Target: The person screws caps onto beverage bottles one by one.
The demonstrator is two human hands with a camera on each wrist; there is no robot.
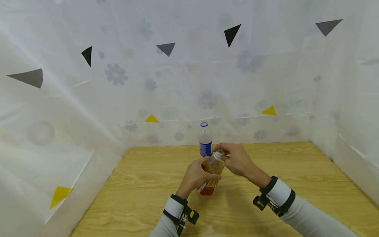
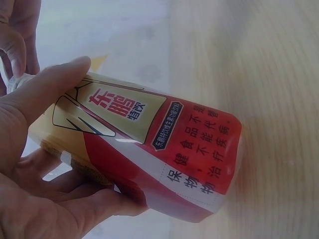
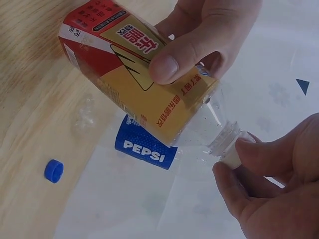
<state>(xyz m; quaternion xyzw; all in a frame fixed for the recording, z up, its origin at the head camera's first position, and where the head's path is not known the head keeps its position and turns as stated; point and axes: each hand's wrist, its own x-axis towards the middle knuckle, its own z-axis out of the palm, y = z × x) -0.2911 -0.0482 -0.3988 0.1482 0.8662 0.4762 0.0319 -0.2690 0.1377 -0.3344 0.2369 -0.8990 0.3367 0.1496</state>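
Observation:
My left hand (image 1: 195,174) grips a clear plastic drink bottle (image 2: 134,134) with a yellow and red label, thumb on one side and fingers round the other. The bottle leans, its neck towards my right hand. Whether its base touches the table cannot be told. At its mouth, my right hand (image 3: 279,174) pinches a white bottle cap (image 3: 232,157) between thumb and fingers. The cap sits against the neck; how far it is threaded does not show. Just behind stands an uncapped clear bottle (image 1: 205,148) with a blue Pepsi label.
A loose blue cap (image 3: 54,171) lies on the wooden table (image 1: 142,184), near the Pepsi bottle. White plastic sheeting (image 1: 183,82) with flower prints and stuck-on triangles encloses the back and sides. Both wrists wear strapped cameras.

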